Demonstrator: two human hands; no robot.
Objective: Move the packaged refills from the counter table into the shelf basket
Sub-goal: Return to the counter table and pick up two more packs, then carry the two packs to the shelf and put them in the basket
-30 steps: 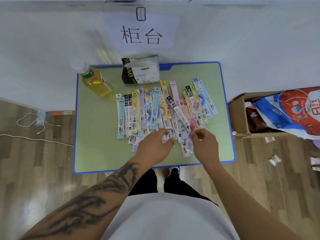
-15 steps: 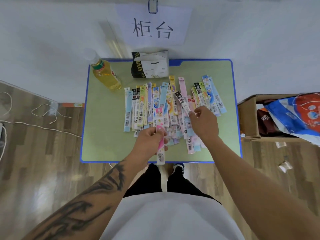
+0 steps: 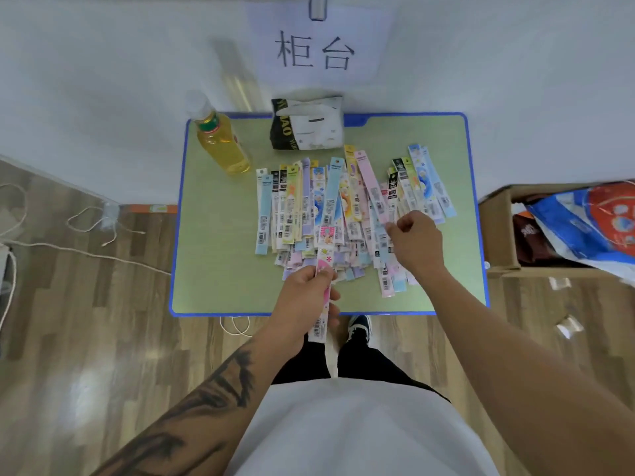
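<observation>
Several long, colourful refill packets lie fanned out on the green counter table with its blue rim. My left hand grips a pink refill packet upright over the table's near edge; its barcode end hangs below my fingers. My right hand reaches into the right side of the pile, with fingers curled and pinching the near end of a long pale pink packet. No shelf basket is in view.
A bottle of yellow drink stands at the table's far left. A black-and-white soft pack sits at the far edge. A cardboard box with bags stands right of the table. Cables trail over the wooden floor at left.
My left hand took a pink packet out of the pile and drew it back to the near edge. My right hand moved forward and right to another packet in the pile.
</observation>
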